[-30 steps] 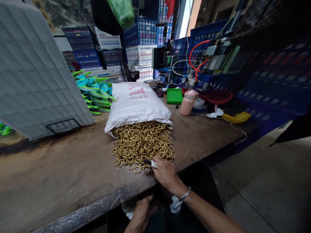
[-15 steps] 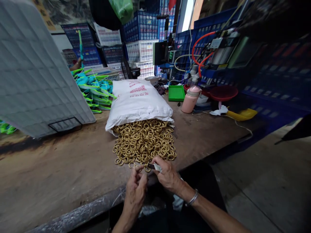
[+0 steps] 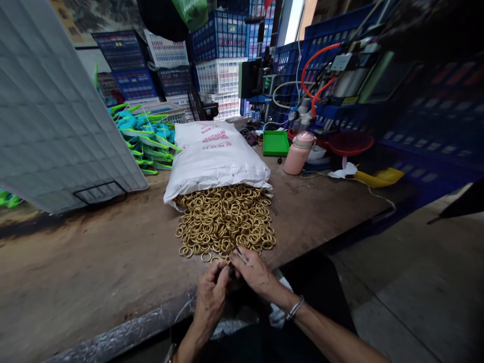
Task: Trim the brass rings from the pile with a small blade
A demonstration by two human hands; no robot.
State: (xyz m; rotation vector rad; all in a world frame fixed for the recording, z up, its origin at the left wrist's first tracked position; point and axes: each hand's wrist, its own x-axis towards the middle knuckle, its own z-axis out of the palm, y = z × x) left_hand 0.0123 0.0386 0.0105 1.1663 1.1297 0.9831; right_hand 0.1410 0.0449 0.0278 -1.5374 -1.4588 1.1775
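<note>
A heap of brass-coloured rings (image 3: 224, 222) spills from the open mouth of a white sack (image 3: 213, 156) onto the worn wooden workbench (image 3: 94, 267). Both hands meet at the bench's near edge, just below the heap. My left hand (image 3: 210, 296) is closed in a pinch, fingertips up against my right hand; what it pinches is too small to name. My right hand (image 3: 257, 275) is closed around a small thin tool (image 3: 242, 257) whose light tip points up-left toward the rings. A bracelet circles my right wrist.
A large grey quilted panel (image 3: 56, 126) leans at the left. Green and blue plastic parts (image 3: 145, 138) are piled behind it. A pink bottle (image 3: 298, 154), green tray (image 3: 275, 143), red basin (image 3: 350, 142), yellow scoop (image 3: 378, 177) and hosed machine stand at the back right. Crates are stacked behind.
My left hand rose from under the bench edge to meet my right hand. The right hand drew slightly back from the heap with the tool.
</note>
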